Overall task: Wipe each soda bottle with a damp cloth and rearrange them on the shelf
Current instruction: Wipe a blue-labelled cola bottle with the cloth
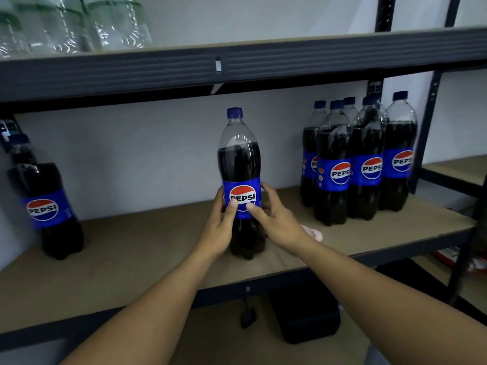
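Observation:
A Pepsi bottle [241, 164] with a blue cap and blue label stands upright at the middle of the wooden shelf [147, 248]. My left hand [220, 225] grips its left side, thumb on the label. My right hand [276, 217] grips its right side, thumb also on the label. A pink cloth [315, 232] lies on the shelf just behind my right wrist, mostly hidden. A cluster of several Pepsi bottles [361, 159] stands at the right. One more Pepsi bottle [46, 204] stands at the far left, blurred.
The upper shelf beam [237, 69] runs across above the bottles, with clear plastic bottles [71, 25] on top at the left. A black upright post [427, 133] stands right of the cluster. A black box [308, 314] sits below the shelf.

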The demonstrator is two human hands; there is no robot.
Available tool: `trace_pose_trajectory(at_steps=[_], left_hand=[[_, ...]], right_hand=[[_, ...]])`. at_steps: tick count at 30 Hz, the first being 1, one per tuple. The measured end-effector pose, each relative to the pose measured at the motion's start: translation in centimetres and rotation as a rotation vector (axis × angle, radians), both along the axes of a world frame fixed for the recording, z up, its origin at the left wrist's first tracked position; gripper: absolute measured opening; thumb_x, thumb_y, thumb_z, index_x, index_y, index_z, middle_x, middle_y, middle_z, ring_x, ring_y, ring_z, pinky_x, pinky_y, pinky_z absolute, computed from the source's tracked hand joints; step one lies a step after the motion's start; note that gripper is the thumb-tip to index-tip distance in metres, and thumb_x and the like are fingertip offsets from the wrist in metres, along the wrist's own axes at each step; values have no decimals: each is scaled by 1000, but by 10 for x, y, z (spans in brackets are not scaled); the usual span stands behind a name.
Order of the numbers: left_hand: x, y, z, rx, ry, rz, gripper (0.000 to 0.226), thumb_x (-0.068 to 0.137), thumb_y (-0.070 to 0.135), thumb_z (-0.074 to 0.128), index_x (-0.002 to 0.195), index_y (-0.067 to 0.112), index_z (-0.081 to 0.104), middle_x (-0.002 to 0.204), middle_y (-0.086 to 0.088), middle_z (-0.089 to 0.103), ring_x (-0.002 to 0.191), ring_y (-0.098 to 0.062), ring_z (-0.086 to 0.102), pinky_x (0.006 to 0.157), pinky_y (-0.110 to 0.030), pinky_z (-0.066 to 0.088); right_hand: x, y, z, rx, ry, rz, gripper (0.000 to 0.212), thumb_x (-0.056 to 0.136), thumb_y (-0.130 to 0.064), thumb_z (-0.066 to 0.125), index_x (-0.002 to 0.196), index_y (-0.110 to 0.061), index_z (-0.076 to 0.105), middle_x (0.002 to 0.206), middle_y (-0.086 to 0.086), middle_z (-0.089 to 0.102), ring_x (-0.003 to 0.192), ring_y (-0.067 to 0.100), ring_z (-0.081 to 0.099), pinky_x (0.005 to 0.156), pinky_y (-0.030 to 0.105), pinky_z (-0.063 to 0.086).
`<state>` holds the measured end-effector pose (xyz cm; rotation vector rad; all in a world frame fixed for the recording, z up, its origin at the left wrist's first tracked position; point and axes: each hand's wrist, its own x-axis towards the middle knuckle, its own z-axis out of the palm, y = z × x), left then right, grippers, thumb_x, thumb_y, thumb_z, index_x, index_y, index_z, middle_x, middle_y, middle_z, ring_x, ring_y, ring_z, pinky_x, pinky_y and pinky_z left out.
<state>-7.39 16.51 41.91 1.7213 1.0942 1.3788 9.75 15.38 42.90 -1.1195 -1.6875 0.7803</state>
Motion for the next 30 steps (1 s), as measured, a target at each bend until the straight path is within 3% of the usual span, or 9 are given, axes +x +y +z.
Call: trace_pose_trajectory(at_steps=[4, 8, 13, 15, 18, 21, 25, 27, 30], left_hand=[[2, -18, 2, -8, -14, -24, 64, 99, 56, 42, 159, 38, 30, 135, 29, 51, 112, 25, 52, 83, -2, 46], [6, -25, -1, 18, -27, -22, 59, 100, 52, 41, 156, 39, 30, 133, 34, 49, 111, 27, 52, 83, 0, 44], [7, -13, -9, 22, -113, 1, 58, 102, 53, 46, 156, 35, 35, 136, 27, 57, 119, 13, 58, 90, -8, 48], [10, -9, -9, 28, -174, 28, 49, 102, 56, 52, 147, 40, 40, 133, 18, 62, 118, 4, 63, 90, -13, 51], [12, -4, 8, 72, -243, 60, 54, 99, 56, 57, 146, 42, 34, 127, 5, 65, 112, -6, 69, 82, -17, 55], [15, 9, 36, 127, -261, 50, 78, 89, 63, 57, 156, 41, 25, 130, 15, 62, 113, -4, 70, 88, -24, 58], [22, 20, 57, 186, -250, 67, 85, 84, 78, 50, 159, 46, 25, 151, 16, 52, 132, -8, 59, 110, -45, 51], [26, 21, 57, 209, -263, 79, 84, 86, 77, 46, 160, 43, 27, 149, 14, 53, 127, -6, 62, 106, -43, 55], [30, 23, 53, 249, -286, 124, 71, 95, 67, 44, 157, 35, 35, 136, 21, 61, 119, -3, 65, 96, -29, 58]], right_hand=[[2, -20, 2, -4, -30, -39, 64, 104, -50, 57, 160, -43, 26, 119, -24, 57, 100, -11, 58, 76, 11, 45], [13, -21, -3, -21, -77, -111, 54, 110, -58, 32, 161, -39, 29, 152, 0, 56, 136, 20, 55, 96, 30, 41], [45, 18, -46, -187, -774, -326, 70, 103, -62, 40, 164, -31, 26, 167, 11, 34, 154, 35, 28, 122, 50, 29], [51, 26, -59, -301, -871, -319, 70, 104, -58, 41, 166, -33, 20, 166, 12, 33, 152, 36, 30, 121, 49, 29], [55, 35, -59, -264, -889, -348, 60, 107, -40, 44, 164, -32, 27, 153, 9, 53, 136, 31, 52, 111, 44, 42], [57, 39, -33, -298, -542, -378, 46, 109, -43, 46, 147, -18, 53, 140, 7, 63, 120, 29, 63, 94, 38, 51], [47, 35, 32, -57, 102, -273, 46, 110, -40, 51, 151, -21, 45, 143, -1, 57, 115, 15, 60, 93, 36, 56], [30, 25, 70, 85, 313, -116, 45, 111, -35, 48, 155, -31, 39, 138, -10, 53, 113, 8, 61, 84, 26, 56], [1, 19, 96, 146, 399, 47, 31, 114, -31, 36, 142, -28, 49, 135, 2, 63, 116, 13, 66, 94, 32, 59]])
